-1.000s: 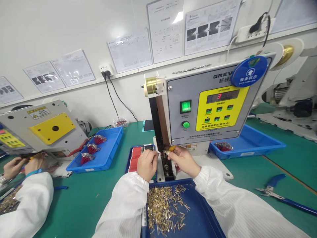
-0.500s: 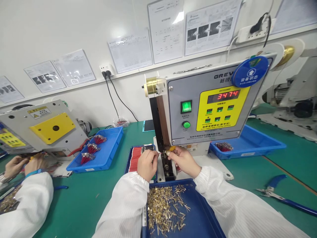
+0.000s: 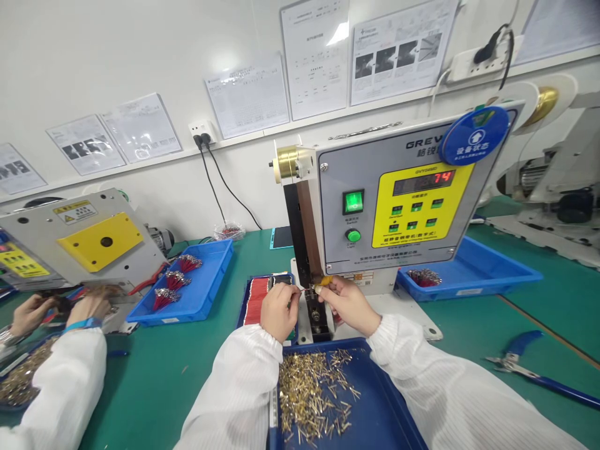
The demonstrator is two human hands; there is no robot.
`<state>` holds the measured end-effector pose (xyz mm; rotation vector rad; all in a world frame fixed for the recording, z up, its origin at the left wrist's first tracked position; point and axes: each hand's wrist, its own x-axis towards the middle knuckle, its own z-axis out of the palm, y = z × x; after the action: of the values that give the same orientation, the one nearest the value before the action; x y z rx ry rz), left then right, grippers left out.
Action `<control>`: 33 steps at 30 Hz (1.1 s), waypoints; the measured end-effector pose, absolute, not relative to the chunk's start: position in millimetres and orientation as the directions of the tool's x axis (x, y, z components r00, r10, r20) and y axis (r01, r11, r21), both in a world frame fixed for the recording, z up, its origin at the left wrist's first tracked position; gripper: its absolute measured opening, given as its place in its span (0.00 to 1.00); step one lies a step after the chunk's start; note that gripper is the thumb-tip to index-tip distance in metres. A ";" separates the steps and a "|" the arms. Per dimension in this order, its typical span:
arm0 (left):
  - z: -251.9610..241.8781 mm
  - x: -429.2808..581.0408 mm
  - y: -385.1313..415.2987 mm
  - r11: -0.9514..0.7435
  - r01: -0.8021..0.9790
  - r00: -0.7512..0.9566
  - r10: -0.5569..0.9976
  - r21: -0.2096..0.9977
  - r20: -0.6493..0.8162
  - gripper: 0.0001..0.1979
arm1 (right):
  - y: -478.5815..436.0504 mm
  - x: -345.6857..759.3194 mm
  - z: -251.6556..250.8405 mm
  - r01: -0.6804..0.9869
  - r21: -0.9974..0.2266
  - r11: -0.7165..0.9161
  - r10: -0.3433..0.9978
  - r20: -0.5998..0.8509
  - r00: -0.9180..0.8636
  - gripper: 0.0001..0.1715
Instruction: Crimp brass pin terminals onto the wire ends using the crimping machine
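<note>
My left hand (image 3: 280, 310) is pinched shut on the end of a thin wire (image 3: 302, 290) at the working head of the crimping machine (image 3: 347, 172). Opposite it, my right hand (image 3: 349, 304) has thumb and forefinger pressed together beside a yellow piece (image 3: 324, 282). What those fingers hold is too small to make out. The fingertips of both hands nearly meet at the metal die (image 3: 315, 312). Below my wrists stands a dark blue tray (image 3: 382, 400) with many gold-coloured metal pins (image 3: 309, 394). Behind my left hand, red wires (image 3: 257, 299) lie in a small tray.
Blue-handled pliers (image 3: 520, 365) lie at the right. A blue tray (image 3: 497, 275) behind holds a wire bundle (image 3: 424, 277). At the left, another blue tray (image 3: 206, 294) carries red wire bundles (image 3: 166, 299), near a co-worker's hands (image 3: 91, 306) at a second machine (image 3: 94, 234).
My hands keep the same position at the die. The co-worker's nearer hand has moved to the right. The machine's display showed 3474; only 74 is lit now.
</note>
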<state>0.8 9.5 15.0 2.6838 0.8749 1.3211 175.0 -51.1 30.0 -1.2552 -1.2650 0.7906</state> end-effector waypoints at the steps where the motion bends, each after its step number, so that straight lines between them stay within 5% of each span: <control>1: 14.9 0.8 9.7 -0.842 0.473 0.481 0.494 0.260 0.724 0.07 | -51.0 175.0 29.9 0.196 -0.958 0.208 0.949 0.247 0.198 0.12; 33: 14.4 0.8 9.8 -0.836 0.484 0.478 0.501 0.260 0.722 0.07 | -49.2 176.5 26.6 0.176 -0.967 0.185 0.959 0.217 0.184 0.14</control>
<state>0.8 9.8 14.4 2.6833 0.8946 1.3210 176.5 -49.2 26.6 -1.2569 -1.2583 0.8314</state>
